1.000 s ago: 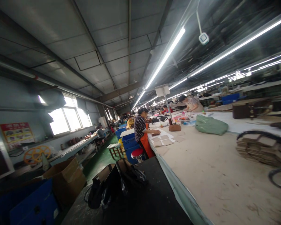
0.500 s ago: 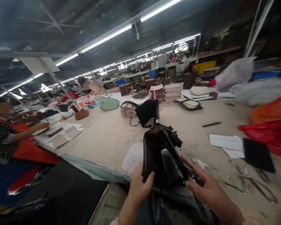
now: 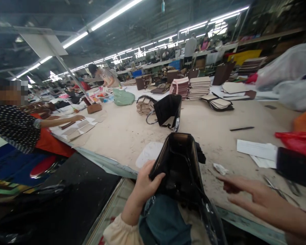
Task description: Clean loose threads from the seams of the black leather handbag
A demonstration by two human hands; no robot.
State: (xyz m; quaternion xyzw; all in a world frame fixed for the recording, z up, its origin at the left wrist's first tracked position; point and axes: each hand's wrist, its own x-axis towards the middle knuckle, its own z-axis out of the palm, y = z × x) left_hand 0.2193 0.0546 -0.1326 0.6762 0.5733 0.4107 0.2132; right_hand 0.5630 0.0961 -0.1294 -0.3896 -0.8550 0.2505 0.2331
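A black bag (image 3: 180,163) stands open at the near edge of the long beige worktable (image 3: 122,132), its mouth toward me. My left hand (image 3: 146,180) grips the bag's left rim, thumb hooked over the edge. Off the bag, my right hand (image 3: 255,197) hovers to its right with the fingers stretched out toward it and nothing in them. A second black bag (image 3: 168,110) sits further back on the table.
A person in a dotted top and orange apron (image 3: 17,127) works at card pieces on the left. Stacks of card panels (image 3: 199,86), a green sack (image 3: 123,97), papers (image 3: 256,149), a black pouch (image 3: 293,166), scissors (image 3: 277,189) and red plastic (image 3: 299,139) lie around.
The view swung from the hall down to the table. My right hand has let go of the bag and moved off to the right; the bag's mouth now gapes wider.
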